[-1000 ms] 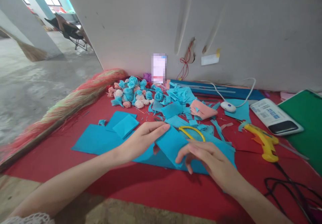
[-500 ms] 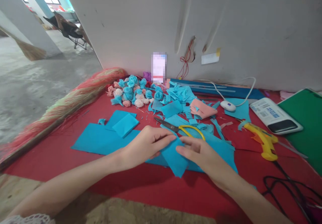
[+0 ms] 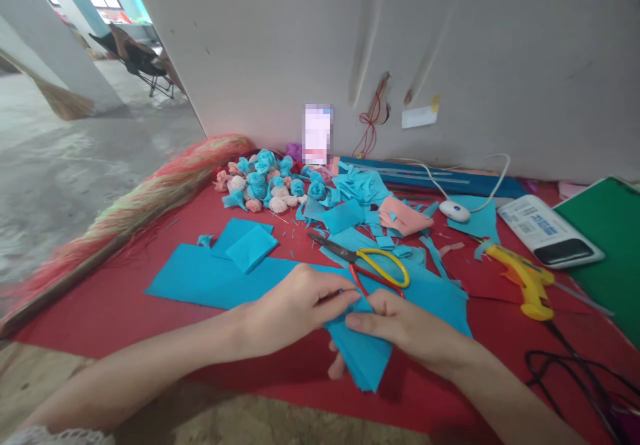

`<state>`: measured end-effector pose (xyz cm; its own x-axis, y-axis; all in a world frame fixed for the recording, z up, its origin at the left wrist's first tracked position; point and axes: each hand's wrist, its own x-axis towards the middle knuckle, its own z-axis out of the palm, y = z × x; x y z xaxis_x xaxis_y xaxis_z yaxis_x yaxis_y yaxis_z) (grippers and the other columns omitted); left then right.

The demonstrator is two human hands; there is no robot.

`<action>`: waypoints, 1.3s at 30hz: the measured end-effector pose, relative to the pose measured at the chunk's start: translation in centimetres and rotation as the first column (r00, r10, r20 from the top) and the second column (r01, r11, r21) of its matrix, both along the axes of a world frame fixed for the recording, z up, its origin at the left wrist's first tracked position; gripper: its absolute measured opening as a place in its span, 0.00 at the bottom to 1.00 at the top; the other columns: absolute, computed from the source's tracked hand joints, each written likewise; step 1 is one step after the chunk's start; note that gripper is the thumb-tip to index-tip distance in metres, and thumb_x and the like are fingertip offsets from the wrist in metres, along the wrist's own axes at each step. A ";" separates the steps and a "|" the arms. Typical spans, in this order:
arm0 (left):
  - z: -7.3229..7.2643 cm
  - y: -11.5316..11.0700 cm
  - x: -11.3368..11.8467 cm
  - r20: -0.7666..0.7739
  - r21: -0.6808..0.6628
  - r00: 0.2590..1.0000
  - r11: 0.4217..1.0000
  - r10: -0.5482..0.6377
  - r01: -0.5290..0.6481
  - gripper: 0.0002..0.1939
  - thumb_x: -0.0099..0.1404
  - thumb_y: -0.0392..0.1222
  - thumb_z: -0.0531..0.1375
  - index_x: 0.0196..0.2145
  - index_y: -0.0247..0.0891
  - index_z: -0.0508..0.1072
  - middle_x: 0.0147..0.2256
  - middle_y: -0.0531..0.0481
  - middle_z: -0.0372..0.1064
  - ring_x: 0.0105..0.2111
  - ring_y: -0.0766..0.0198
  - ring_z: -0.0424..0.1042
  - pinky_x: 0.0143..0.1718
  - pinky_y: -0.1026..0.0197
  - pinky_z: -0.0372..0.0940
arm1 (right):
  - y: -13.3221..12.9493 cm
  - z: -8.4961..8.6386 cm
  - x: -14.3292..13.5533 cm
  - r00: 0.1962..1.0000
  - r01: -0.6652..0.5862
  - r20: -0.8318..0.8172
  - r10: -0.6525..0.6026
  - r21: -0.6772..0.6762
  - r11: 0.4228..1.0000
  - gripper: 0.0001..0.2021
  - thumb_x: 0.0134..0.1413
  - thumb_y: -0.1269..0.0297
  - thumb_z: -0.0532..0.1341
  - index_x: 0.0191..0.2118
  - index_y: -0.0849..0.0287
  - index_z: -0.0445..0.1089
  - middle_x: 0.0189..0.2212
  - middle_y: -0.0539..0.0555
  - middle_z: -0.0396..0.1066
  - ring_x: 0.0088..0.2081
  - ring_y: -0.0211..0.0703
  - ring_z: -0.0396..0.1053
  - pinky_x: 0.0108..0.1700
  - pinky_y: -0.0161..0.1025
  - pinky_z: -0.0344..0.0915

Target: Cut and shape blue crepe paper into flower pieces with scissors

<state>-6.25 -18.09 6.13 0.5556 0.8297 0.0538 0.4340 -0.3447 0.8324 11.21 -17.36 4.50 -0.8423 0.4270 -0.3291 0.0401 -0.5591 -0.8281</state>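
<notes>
Blue crepe paper pieces point(image 3: 363, 358), stacked or folded in layers, hang between my two hands near the front of the red table covering. My left hand point(image 3: 305, 308) pinches the upper left of the paper, thumb against fingers. At its upper right, my right hand point(image 3: 400, 322) grips it with the thumb on top. Just behind the hands lie scissors point(image 3: 350, 255) with one yellow and one red handle. Beneath them a long blue paper sheet point(image 3: 190, 275) spreads across the table, with a smaller blue folded square point(image 3: 251, 248) on its left part.
Paper roses point(image 3: 265, 185) in blue, pink and white are heaped at the back left. Blue scraps point(image 3: 357, 188) and folded pink paper point(image 3: 404, 215) lie centre. Right are a yellow glue gun point(image 3: 525, 278) and a white power bank point(image 3: 550, 232). A straw bundle point(image 3: 125, 198) edges the left.
Both hands have shifted slightly, and the blue paper between them has turned and dropped lower, showing several layered edges. The red scissor handle has come into view.
</notes>
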 end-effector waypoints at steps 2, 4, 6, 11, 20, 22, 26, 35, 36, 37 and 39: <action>0.1 0.2 -0.2 0.045 -0.075 0.998 0.997 0.033 -0.030 0.15 0.63 0.40 0.51 0.21 0.33 0.63 0.16 0.59 0.51 0.16 0.76 0.49 0.16 0.73 0.47 | 0.0 0.1 0.1 1.000 0.004 0.013 -0.004 0.024 1.000 0.12 0.52 0.61 0.59 0.33 0.65 0.74 0.28 0.55 0.76 0.27 0.34 0.73 0.32 0.28 0.67; 0.3 0.5 -0.5 0.083 -0.188 0.994 0.980 0.076 -0.060 0.16 0.63 0.45 0.50 0.21 0.34 0.61 0.14 0.60 0.49 0.15 0.77 0.48 0.14 0.73 0.46 | 0.0 0.4 0.3 0.999 0.010 0.040 -0.013 0.068 0.998 0.12 0.52 0.61 0.58 0.34 0.65 0.74 0.27 0.54 0.76 0.27 0.33 0.72 0.32 0.27 0.67; 0.4 0.8 -0.8 0.103 -0.276 0.989 0.958 0.107 -0.075 0.18 0.63 0.48 0.50 0.21 0.35 0.61 0.13 0.60 0.48 0.13 0.77 0.49 0.12 0.73 0.47 | 0.0 0.7 0.3 0.997 0.016 0.067 -0.025 0.118 0.993 0.13 0.53 0.61 0.58 0.31 0.65 0.74 0.25 0.54 0.76 0.27 0.32 0.72 0.33 0.26 0.66; 0.7 1.4 -1.2 0.146 -0.286 0.975 0.950 0.170 -0.123 0.14 0.62 0.46 0.52 0.25 0.34 0.66 0.13 0.60 0.50 0.11 0.77 0.52 0.11 0.74 0.48 | -0.2 1.2 0.4 0.991 0.043 0.123 -0.060 0.134 0.990 0.12 0.52 0.61 0.58 0.27 0.64 0.72 0.24 0.53 0.75 0.26 0.33 0.71 0.31 0.28 0.66; 0.4 1.4 -1.0 0.270 -0.122 0.930 0.967 0.251 -0.226 0.10 0.61 0.41 0.53 0.26 0.34 0.67 0.18 0.57 0.58 0.16 0.75 0.59 0.16 0.72 0.53 | -0.2 1.7 0.5 0.970 0.139 0.164 -0.178 0.228 0.964 0.15 0.50 0.57 0.58 0.23 0.63 0.71 0.21 0.53 0.75 0.24 0.34 0.69 0.31 0.30 0.65; 0.1 1.5 -1.0 0.349 -0.083 0.900 0.965 0.260 -0.247 0.05 0.61 0.39 0.54 0.30 0.35 0.66 0.22 0.56 0.62 0.19 0.75 0.58 0.18 0.72 0.54 | -0.1 1.8 0.6 0.966 0.134 0.175 -0.189 0.285 0.949 0.16 0.51 0.57 0.57 0.22 0.64 0.71 0.20 0.54 0.74 0.23 0.34 0.68 0.31 0.31 0.65; -0.1 1.8 -1.4 0.488 -0.105 0.860 0.988 0.148 -0.111 0.04 0.61 0.37 0.55 0.36 0.38 0.66 0.31 0.52 0.67 0.23 0.74 0.61 0.22 0.71 0.56 | 0.0 2.3 0.8 0.965 0.071 0.207 -0.160 0.382 0.922 0.18 0.52 0.57 0.53 0.18 0.61 0.67 0.16 0.51 0.71 0.23 0.33 0.66 0.33 0.31 0.63; 0.8 1.1 -1.4 0.362 -0.338 0.930 0.939 0.071 0.059 0.07 0.56 0.36 0.59 0.34 0.36 0.74 0.31 0.51 0.70 0.19 0.74 0.61 0.19 0.70 0.60 | -0.2 2.2 1.7 0.927 -0.013 0.323 -0.190 0.534 0.845 0.19 0.54 0.53 0.54 0.19 0.61 0.65 0.16 0.48 0.67 0.21 0.30 0.63 0.29 0.30 0.58; 0.8 1.1 -1.4 0.370 -0.335 0.925 0.941 0.085 0.048 0.08 0.55 0.37 0.60 0.35 0.36 0.74 0.31 0.50 0.71 0.20 0.74 0.62 0.20 0.70 0.60 | -0.2 2.2 1.7 0.933 0.003 0.302 -0.196 0.539 0.843 0.19 0.53 0.53 0.54 0.20 0.61 0.64 0.16 0.48 0.67 0.21 0.31 0.63 0.29 0.30 0.59; 0.8 1.2 -1.4 0.380 -0.318 0.921 0.947 0.087 0.042 0.08 0.54 0.37 0.61 0.35 0.37 0.75 0.32 0.50 0.71 0.21 0.73 0.63 0.21 0.70 0.61 | -0.2 2.3 1.6 0.937 0.012 0.287 -0.198 0.540 0.842 0.18 0.53 0.53 0.54 0.20 0.61 0.64 0.16 0.48 0.67 0.21 0.31 0.63 0.29 0.30 0.59; 0.8 1.3 -1.4 0.404 -0.289 0.911 0.957 0.088 0.036 0.09 0.53 0.36 0.63 0.35 0.38 0.75 0.33 0.50 0.71 0.26 0.70 0.65 0.25 0.69 0.61 | -0.3 2.5 1.4 0.940 0.029 0.270 -0.209 0.548 0.836 0.18 0.53 0.53 0.55 0.20 0.60 0.64 0.15 0.48 0.67 0.20 0.31 0.63 0.28 0.30 0.60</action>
